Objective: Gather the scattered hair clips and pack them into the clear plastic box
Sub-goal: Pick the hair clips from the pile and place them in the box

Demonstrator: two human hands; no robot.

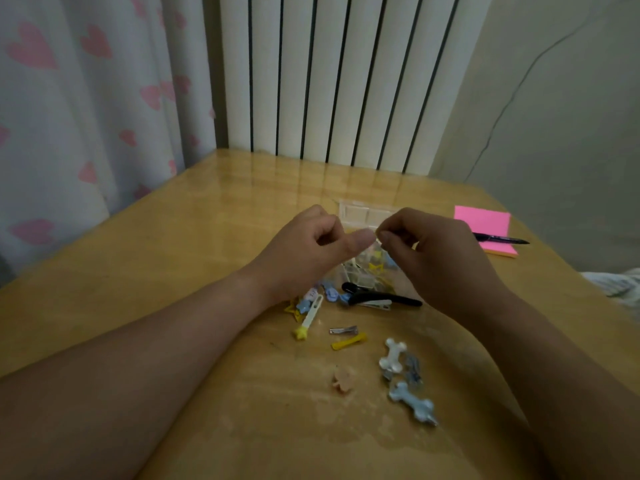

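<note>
Both hands, left hand [304, 244] and right hand [429, 258], pinch fingertip-to-fingertip over the clear plastic box [363, 216] (contents unclear); best release low inside, then fetch the 2 bone-shaped clips [393, 355].

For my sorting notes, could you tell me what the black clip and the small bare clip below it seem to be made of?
Black clip: probably glossy plastic, with a smooth dark sheen. Small bare clip: likely plain metal, thin, grey and slightly reflective. Neither is certain from this view.

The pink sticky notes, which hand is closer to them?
Right. The right hand is just left of the pink sticky notes; the left hand is farther away, beyond the right one.
</note>
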